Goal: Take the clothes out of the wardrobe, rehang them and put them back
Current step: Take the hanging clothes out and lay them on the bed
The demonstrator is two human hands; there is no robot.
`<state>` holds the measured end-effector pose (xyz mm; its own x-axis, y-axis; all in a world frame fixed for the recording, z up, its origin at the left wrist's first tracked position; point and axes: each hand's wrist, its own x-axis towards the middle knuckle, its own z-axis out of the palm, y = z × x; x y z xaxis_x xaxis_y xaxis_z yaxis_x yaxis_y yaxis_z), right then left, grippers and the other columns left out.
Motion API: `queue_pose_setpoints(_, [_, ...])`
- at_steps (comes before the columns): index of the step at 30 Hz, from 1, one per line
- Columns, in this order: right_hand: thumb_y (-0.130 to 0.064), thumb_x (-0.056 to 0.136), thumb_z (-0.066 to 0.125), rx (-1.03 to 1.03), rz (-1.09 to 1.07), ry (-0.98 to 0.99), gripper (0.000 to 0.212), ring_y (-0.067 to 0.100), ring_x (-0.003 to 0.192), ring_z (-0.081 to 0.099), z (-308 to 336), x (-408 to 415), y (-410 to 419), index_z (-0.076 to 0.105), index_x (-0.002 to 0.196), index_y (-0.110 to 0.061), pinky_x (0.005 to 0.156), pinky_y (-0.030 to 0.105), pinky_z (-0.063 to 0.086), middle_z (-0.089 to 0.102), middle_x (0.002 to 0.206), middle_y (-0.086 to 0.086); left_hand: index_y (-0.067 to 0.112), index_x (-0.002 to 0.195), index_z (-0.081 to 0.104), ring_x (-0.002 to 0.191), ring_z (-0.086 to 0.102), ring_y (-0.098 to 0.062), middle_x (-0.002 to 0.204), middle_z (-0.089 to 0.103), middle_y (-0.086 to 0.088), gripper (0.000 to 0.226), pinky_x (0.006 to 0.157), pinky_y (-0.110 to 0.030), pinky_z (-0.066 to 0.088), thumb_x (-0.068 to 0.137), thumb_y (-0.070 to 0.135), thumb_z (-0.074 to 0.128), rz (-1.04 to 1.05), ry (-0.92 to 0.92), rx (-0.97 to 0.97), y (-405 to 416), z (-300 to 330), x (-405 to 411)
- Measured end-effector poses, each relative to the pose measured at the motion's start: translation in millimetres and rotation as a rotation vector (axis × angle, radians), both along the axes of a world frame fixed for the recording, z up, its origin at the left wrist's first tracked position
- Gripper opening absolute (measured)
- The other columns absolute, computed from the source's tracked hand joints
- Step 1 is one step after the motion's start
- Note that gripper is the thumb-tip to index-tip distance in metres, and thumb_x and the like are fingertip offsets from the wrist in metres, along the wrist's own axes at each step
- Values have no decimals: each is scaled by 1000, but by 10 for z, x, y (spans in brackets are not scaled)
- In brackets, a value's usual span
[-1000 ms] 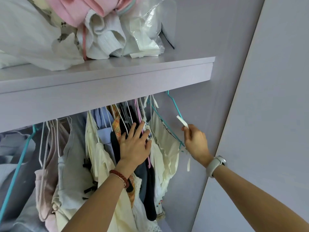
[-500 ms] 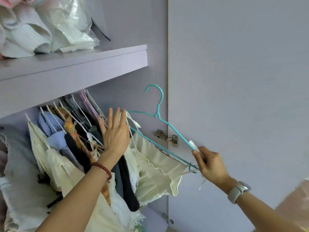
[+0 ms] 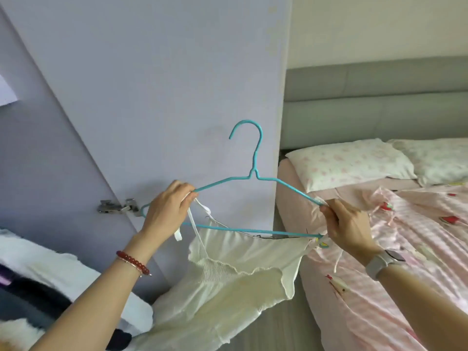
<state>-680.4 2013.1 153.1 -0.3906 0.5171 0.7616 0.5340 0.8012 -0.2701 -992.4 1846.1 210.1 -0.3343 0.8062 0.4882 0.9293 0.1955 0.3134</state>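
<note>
The teal hanger (image 3: 253, 178) has come out of the wardrobe, cream top (image 3: 235, 269) dangling by its straps, left hand (image 3: 167, 211) and right hand (image 3: 347, 226) pinching its ends near the bed (image 3: 379, 274); rehanging and returning remain.

Thin teal hanger (image 3: 255, 158), smooth and a little shiny, like coated wire. Soft cream cloth top (image 3: 228, 282), crinkly in the middle, wavy at the edges, with flat white cloth straps. Smooth matt lilac wardrobe door (image 3: 157, 84) with a shiny metal hinge (image 3: 117, 205). Soft pink striped cloth bed sheet (image 3: 379, 287). Glossy red bead bracelet (image 3: 133, 259). Matt grey watch band (image 3: 377, 264).
</note>
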Motion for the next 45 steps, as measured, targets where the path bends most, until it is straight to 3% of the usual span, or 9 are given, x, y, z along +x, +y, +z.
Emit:
queue_pose_setpoints(4, [-21,87,40,-37,-248,99,33,30,51,52,-8,820,235,53,67,3,46,26,31,53,58,16,11,88,66,70,59,-30,77,68,0,11,61,-26,32,90,17,57,-93,-79,105,456,-58,879])
queue_pose_setpoints(11, [-23,89,39,-73,-526,161,35,37,59,55,221,2353,594,52,70,3,52,35,35,54,66,22,12,94,68,72,61,-35,78,70,-9,15,60,-30,38,90,23,57,-229,-99,261,1495,101,2353])
queue_pose_setpoints(17, [-14,90,49,-160,-647,88,23,36,54,55,332,3141,695,54,71,-2,51,28,29,57,64,15,1,92,68,79,61,-37,84,69,-19,16,78,-43,43,90,13,58,-316,-95,320,2352,252,3130])
queue_pose_setpoints(21, [-13,90,54,-270,-581,-17,17,34,51,55,434,3348,741,55,74,-7,49,27,30,50,53,5,3,88,68,81,59,-36,82,68,-19,14,85,-39,30,89,11,57,-258,-37,368,2761,335,3342])
queue_pose_setpoints(25, [-13,92,51,-222,-589,115,15,35,59,58,745,3252,847,63,87,-5,51,30,33,63,61,12,8,92,67,96,56,-33,95,67,-15,17,105,-42,19,92,14,51,-221,-104,428,3088,543,3388])
queue_pose_setpoints(30, [-13,94,45,-132,-586,245,21,35,58,49,1394,2944,1057,62,87,-3,56,41,39,56,62,14,8,98,65,114,50,-26,107,63,-13,22,112,-44,6,94,20,48,-208,-173,582,3397,1212,3281])
queue_pose_setpoints(34, [-17,94,45,-26,-611,333,22,32,62,44,2069,2721,1249,60,82,-7,59,40,39,53,63,6,11,123,54,140,21,-25,138,47,-9,32,112,-48,1,96,19,39,-239,-191,698,3571,1974,3180])
queue_pose_setpoints(38, [-22,95,39,-30,-753,359,24,29,69,46,2510,2792,1408,60,88,-10,61,35,36,55,72,8,21,147,17,143,0,-30,157,6,-8,56,110,-56,0,96,25,39,-399,-183,560,3627,2166,3407])
queue_pose_setpoints(45, [-19,93,36,-125,-1078,480,26,30,69,47,2450,3508,1456,61,89,-12,61,31,31,54,76,8,29,148,6,143,-8,-24,157,-6,-2,55,111,-54,-2,98,36,30,-662,-134,163,3843,1487,4141])
